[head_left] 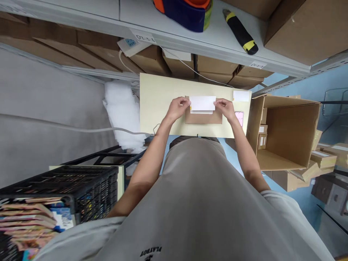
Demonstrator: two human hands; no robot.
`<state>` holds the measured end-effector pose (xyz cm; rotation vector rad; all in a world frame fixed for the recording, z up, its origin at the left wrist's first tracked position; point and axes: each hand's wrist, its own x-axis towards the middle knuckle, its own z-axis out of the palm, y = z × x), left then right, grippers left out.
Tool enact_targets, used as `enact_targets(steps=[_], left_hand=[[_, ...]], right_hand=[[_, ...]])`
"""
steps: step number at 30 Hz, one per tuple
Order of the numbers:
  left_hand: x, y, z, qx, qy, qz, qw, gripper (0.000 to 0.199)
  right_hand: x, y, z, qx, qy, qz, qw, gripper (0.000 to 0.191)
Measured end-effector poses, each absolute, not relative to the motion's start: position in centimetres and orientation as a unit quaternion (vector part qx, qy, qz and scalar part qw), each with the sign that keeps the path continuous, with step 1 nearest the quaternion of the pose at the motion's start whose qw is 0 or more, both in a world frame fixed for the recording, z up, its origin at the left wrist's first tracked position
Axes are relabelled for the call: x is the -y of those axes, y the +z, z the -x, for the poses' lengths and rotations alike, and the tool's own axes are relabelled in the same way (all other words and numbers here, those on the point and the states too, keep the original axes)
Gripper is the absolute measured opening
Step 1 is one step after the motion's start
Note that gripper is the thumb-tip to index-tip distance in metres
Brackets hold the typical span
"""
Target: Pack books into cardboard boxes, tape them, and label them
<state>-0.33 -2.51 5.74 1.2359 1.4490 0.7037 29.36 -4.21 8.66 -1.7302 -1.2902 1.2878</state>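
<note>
A white paper label (202, 102) with a small yellow mark is stretched between my hands above a flat brown cardboard piece (203, 119). My left hand (179, 106) pinches its left edge between thumb and fingers; my right hand (224, 106) pinches the right edge. Part of another white strip (201, 112) shows just below the label, on the cardboard. All of this is over a pale yellow table (163, 87). Near the table's right end lie another white label (240, 96) and a phone with a pink screen (239, 117).
An open cardboard box (288, 134) stands right of the table. Above, a shelf (174, 30) holds a tape dispenser (190, 14) and a black-and-yellow cutter (240, 32). White wrapping (121, 112) is at the left, and a black crate (92, 192) with booklets (29, 221) at the lower left.
</note>
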Motion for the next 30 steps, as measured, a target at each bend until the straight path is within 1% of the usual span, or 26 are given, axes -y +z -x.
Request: enact_targets(steps=[7, 16, 26, 30], left_hand=[[2.8, 3.7, -0.4, -0.628, 0.276, -0.481, 0.546, 0.017], [3.6, 2.1, -0.9, -0.65, 0.271, -0.469, 0.533, 0.009], [4.2, 1.6, -0.7, -0.665, 0.257, -0.467, 0.523, 0.008], [4.4, 1.3, -0.8, -0.664, 0.267, -0.467, 0.519, 0.008]], right_hand=[[3.7, 6.0, -29.8, 0.511, 0.487, 0.656, 0.267, 0.039], [5.0, 4.8, -29.8, 0.546, 0.437, 0.671, 0.247, 0.024], [4.8, 3.9, -29.8, 0.594, 0.394, 0.671, 0.205, 0.019], [4.9, 3.7, -29.6, 0.598, 0.387, 0.671, 0.206, 0.018]])
